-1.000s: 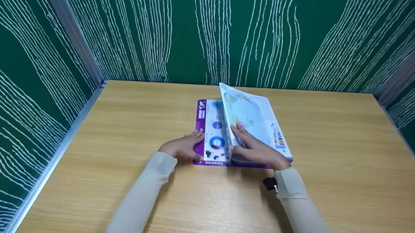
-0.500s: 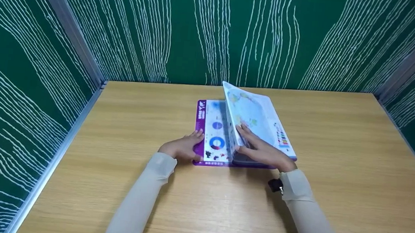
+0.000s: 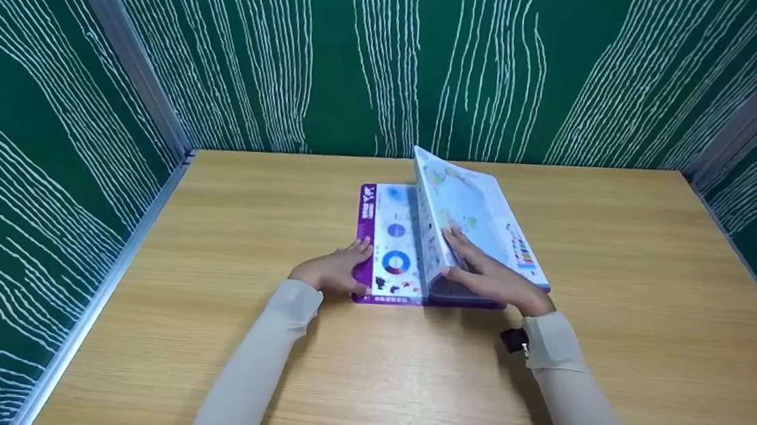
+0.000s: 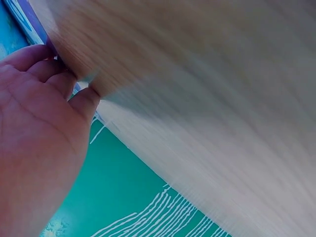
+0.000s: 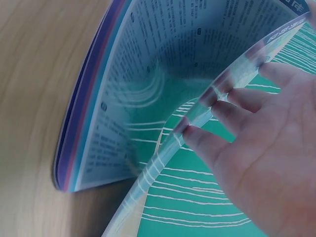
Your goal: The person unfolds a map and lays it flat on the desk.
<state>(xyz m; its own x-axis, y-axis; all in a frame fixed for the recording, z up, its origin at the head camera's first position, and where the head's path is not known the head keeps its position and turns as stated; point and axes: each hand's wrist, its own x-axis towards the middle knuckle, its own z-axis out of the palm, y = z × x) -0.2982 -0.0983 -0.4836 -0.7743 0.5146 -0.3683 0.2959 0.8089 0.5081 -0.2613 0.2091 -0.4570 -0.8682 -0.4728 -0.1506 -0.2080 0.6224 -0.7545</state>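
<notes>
The purple book (image 3: 392, 248), lying mid-table, was pinned at its left edge by the flat, straight-fingered left hand (image 3: 336, 270), while a glossy page (image 3: 471, 214) was best lifted gently by the right hand (image 3: 492, 281), fingers extended beneath it.

A light wooden bench (image 3: 620, 275) with a fine straight grain fills the lower part of the head view, reaching from the near edge to the back. Dark green wall panels (image 3: 378, 55) streaked with wavy white lines close it in on the left, the back and the right. Grey metal strips (image 3: 126, 46) run along the corners where the panels meet and along the left edge of the bench. The light is even and soft.
</notes>
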